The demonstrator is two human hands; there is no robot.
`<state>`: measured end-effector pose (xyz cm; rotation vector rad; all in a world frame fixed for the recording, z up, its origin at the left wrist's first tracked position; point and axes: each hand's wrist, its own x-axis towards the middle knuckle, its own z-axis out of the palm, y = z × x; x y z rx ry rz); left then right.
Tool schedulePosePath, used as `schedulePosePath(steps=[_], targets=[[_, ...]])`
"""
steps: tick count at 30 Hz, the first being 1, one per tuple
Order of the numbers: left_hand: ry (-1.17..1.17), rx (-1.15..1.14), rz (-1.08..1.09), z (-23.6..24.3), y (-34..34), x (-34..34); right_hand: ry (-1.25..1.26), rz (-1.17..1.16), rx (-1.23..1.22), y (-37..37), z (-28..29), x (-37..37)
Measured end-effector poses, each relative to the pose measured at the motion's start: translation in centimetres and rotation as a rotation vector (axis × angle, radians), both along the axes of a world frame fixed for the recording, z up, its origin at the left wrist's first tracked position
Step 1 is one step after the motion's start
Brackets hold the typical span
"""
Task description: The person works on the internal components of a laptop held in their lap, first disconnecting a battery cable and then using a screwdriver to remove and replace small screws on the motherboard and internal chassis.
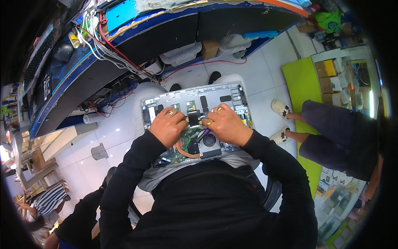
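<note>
An opened laptop chassis (225, 89) rests across my lap, showing a green circuit board, a copper heat pipe (186, 154) and a round black fan (209, 140). My left hand (168, 126) is on its left half, fingers curled down beside a black rectangular part (193, 117) near the centre; what those fingertips hold, if anything, is hidden. My right hand (226, 124) is closed around a purple-handled tool (204, 133) just right of that part, its tip too small to make out.
A dark desk (166, 29) with cables and plastic bins beneath is ahead. A green-sided display cabinet (296, 83) is on the right, with another person's legs (323, 141) beside it. Other people (49, 203) are at lower left. White tiled floor (265, 58) surrounds me.
</note>
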<state>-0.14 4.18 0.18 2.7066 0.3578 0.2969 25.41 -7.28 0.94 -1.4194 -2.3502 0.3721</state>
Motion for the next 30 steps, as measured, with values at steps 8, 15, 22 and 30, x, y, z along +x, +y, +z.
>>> schedulePosePath(steps=[8, 15, 22, 30], targets=[[0.065, 0.117, 0.006, -0.1, -0.6, 0.3, -0.100, 0.125, 0.134, 1.6, 0.4, -1.4], [0.073, 0.119, -0.004, 0.0, -0.4, 0.5, -0.099, 0.134, 0.187, 1.6, -0.3, -1.5], [0.068, 0.108, -0.003, -0.3, -0.3, 0.4, -0.129, 0.119, 0.199, 1.4, -0.6, -1.8], [0.089, 0.178, -0.044, -0.2, -0.4, 0.7, 0.204, -0.330, 0.020, -1.5, 2.7, 1.7]])
